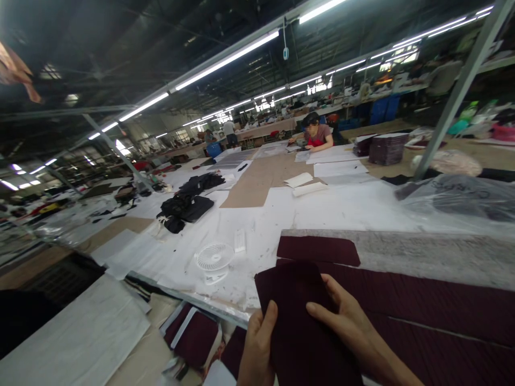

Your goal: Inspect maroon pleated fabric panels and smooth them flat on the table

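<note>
Both of my hands grip a dark maroon fabric piece point(300, 321), held up over the table's near edge. My left hand point(257, 343) pinches its left side, thumb on top and fingers underneath. On the right side, my right hand point(341, 316) holds it with the thumb laid across the face and the fingers behind. Whether it is one layer or a stack, I cannot tell. Just beyond lies a smaller maroon cut piece point(317, 251). Long maroon fabric strips point(434, 300) lie flat to the right, on a grey sheet point(426, 252).
A white clip fan point(214, 260) stands on the white-covered table point(249, 225). Black fabric bundles point(187, 206) lie at left. Across the table a person point(317, 134) works near a maroon stack point(388, 148). A metal post point(462, 88) rises at right. More maroon pieces point(197, 335) sit below the table edge.
</note>
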Demonstrator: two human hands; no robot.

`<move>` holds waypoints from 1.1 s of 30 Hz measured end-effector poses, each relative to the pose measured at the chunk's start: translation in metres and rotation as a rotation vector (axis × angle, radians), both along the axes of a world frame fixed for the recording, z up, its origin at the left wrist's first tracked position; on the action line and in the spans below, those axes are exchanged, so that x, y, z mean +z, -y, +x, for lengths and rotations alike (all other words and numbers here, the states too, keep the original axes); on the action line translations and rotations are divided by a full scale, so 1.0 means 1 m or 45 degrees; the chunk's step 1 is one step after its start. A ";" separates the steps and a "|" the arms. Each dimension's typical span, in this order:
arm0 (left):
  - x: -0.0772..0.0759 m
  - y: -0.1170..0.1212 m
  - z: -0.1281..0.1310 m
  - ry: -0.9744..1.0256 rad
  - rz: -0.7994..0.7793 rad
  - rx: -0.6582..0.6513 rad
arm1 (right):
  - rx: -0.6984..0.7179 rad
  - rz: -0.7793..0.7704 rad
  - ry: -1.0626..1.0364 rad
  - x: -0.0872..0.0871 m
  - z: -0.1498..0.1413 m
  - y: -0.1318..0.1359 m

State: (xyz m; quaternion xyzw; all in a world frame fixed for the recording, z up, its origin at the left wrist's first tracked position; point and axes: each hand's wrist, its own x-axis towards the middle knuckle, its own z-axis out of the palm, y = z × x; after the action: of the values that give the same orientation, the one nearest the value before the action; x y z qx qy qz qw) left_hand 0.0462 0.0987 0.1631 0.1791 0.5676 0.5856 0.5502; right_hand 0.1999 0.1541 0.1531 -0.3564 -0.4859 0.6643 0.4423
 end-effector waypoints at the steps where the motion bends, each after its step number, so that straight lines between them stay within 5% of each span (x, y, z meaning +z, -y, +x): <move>1: 0.001 0.000 -0.001 0.079 -0.017 -0.003 | 0.001 -0.001 -0.019 0.000 0.000 0.000; 6: 0.007 0.000 0.005 0.390 0.219 -0.144 | -0.050 0.008 -0.057 0.001 -0.007 -0.001; 10: 0.015 -0.001 0.005 0.393 0.135 -0.127 | -0.017 -0.085 -0.174 0.000 -0.006 -0.001; 16: 0.026 0.001 -0.004 0.587 0.158 -0.183 | 0.091 0.024 0.005 -0.003 0.011 -0.005; 28: 0.030 0.010 -0.009 0.576 0.210 -0.175 | 0.314 -0.338 -0.164 0.008 0.004 0.006; 33: 0.030 0.011 -0.008 0.470 0.192 -0.123 | 0.171 -0.355 -0.062 0.013 -0.007 0.010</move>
State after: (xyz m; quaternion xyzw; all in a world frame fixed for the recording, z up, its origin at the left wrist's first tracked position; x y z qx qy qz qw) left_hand 0.0385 0.0880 0.1929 0.1363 0.4025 0.6223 0.6574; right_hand 0.1927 0.1442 0.1657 -0.3648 -0.4010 0.7618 0.3546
